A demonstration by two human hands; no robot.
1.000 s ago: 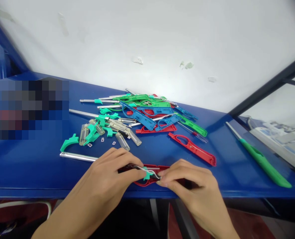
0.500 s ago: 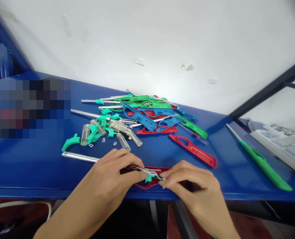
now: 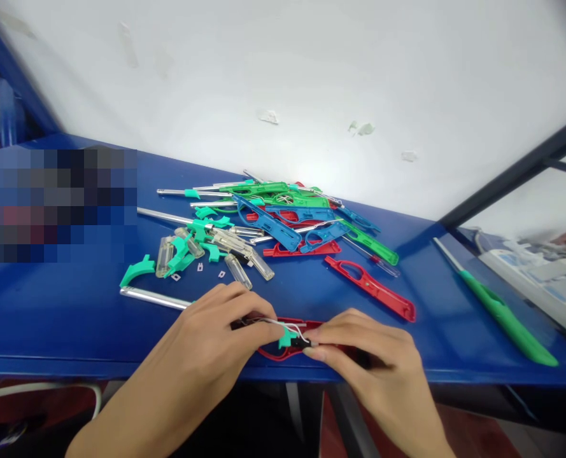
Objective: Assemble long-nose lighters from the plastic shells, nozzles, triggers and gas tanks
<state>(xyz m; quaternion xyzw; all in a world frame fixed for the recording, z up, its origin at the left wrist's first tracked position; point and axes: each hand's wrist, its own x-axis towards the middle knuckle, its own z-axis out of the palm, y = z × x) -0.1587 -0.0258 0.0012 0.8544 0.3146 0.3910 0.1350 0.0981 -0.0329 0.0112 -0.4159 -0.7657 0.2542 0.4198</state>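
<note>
A red half shell [image 3: 274, 353] lies at the table's front edge under both hands. Inside it are a teal trigger [image 3: 286, 336], a black part [image 3: 300, 343] and a thin white wire. My left hand [image 3: 232, 324] is closed, its thumb and forefinger pinching at the teal trigger and wire. My right hand [image 3: 368, 350] pinches at the right end of the black part; its fingertips hide what is between them. A metal tube [image 3: 156, 298] reaches out to the left from behind my left hand.
Behind the hands lie clear fuel tanks [image 3: 238, 272], teal triggers [image 3: 138, 270], blue shells [image 3: 268, 224] and green shells. A red shell [image 3: 373, 289] lies to the right, then a green lighter [image 3: 507, 318]. A white wall stands behind.
My right fingertips have shifted slightly around the end of the black part, and the light piece below them no longer shows. Another person's hand has appeared at the far right edge.
</note>
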